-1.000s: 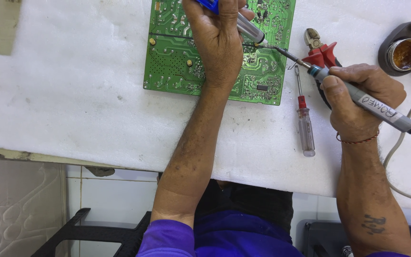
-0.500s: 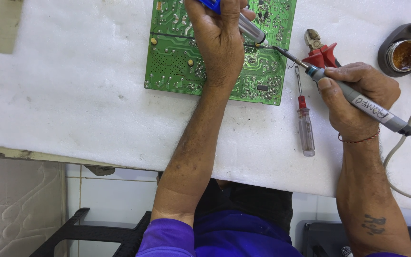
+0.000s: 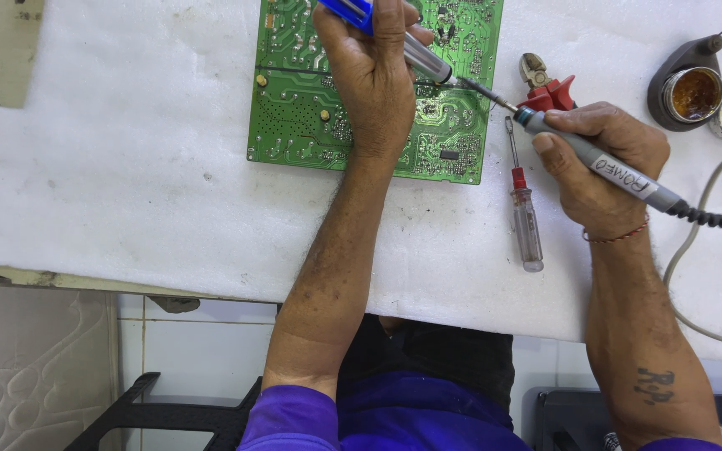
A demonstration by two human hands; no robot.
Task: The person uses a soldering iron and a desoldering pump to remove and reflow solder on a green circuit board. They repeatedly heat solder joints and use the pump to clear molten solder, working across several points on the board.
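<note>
The left hand [image 3: 373, 79] is closed around a blue-and-silver desoldering pump [image 3: 411, 46], its nozzle angled down toward the right part of the green circuit board [image 3: 294, 108], which lies flat on the white foam mat [image 3: 110, 192] under that hand. The right hand [image 3: 599, 163] grips a grey soldering iron [image 3: 603, 163] pen-fashion, fingers wrapped tight, with the iron's tip reaching left to the board's right edge, just beside the pump nozzle. Near the right hand lie red-handled cutters [image 3: 549, 88] and a clear-handled screwdriver [image 3: 524, 209]; a dark stand holding an amber flux tin [image 3: 695, 93] sits at the mat's far right.
</note>
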